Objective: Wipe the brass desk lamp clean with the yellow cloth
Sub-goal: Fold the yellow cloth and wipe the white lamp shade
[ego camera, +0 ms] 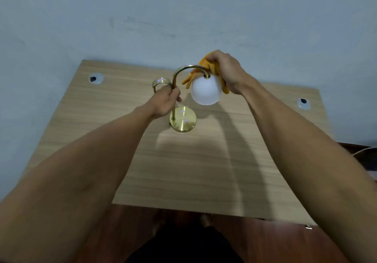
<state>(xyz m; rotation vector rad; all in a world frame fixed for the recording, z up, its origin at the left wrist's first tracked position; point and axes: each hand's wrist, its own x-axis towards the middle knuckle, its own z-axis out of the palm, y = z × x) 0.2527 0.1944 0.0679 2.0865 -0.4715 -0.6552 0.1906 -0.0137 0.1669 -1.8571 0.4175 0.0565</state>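
The brass desk lamp stands on its round base near the back middle of the wooden desk. Its thin stem curves up and over to a white globe shade. My left hand is closed around the upright stem, just below the bend. My right hand grips the yellow cloth and presses it on the curved arm right above the shade. Part of the cloth hangs down behind the globe. A second brass loop shows behind my left hand.
Two round cable grommets sit in the desk, one at the back left and one at the right. A pale blue wall rises directly behind the desk. Dark reddish floor shows below the front edge.
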